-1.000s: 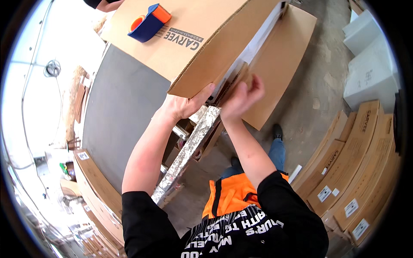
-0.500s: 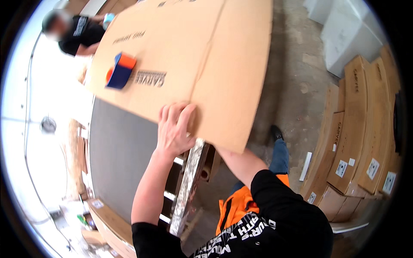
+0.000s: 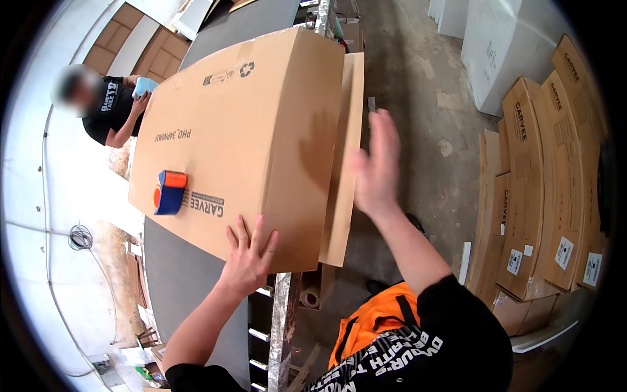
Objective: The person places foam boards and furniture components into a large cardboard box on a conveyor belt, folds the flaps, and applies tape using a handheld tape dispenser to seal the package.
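A large flat brown cardboard box [image 3: 261, 130] lies on a long grey table [image 3: 183, 287]. My left hand [image 3: 248, 251] presses flat on its near corner, fingers spread. My right hand [image 3: 377, 166] is open and raised in the air just right of the box's loose side flap [image 3: 344, 163], not touching it. A blue and orange tape dispenser [image 3: 170, 193] rests on top of the box near its left edge.
Another person [image 3: 108, 108] stands at the far left of the table, holding a light blue object. Flat cardboard boxes [image 3: 555, 196] lean in a stack on the right. White cartons [image 3: 509, 46] stand at the back right. A metal table rail [image 3: 282, 333] runs below the box.
The box has come down flatter onto the table and further from me. My right hand has come out from under it and now hovers beside the flap. My left hand stays on the near corner.
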`<state>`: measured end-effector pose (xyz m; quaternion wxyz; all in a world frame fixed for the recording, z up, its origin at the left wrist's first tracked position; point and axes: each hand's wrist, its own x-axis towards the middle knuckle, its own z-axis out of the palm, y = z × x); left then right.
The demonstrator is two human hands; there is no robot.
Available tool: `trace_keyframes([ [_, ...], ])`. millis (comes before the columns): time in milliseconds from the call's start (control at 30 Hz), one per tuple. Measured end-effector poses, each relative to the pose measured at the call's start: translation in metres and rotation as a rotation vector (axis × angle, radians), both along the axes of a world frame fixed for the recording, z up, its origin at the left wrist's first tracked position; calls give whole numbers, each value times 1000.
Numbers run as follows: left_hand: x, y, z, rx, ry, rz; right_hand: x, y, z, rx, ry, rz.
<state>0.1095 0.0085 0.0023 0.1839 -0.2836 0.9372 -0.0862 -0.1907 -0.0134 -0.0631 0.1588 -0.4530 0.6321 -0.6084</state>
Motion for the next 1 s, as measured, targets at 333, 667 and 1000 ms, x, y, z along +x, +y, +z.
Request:
trace_keyframes([
  [333,-60,-44,10,-9,249,517,122,-121,-49,292,-389,228],
  [667,-118,-87,-20,-103,186,814,-80,-71,-186,309,-462,-274],
  [1000,-68,-88,-19,-101,146,495,73,-190,-42,257,-397,92],
])
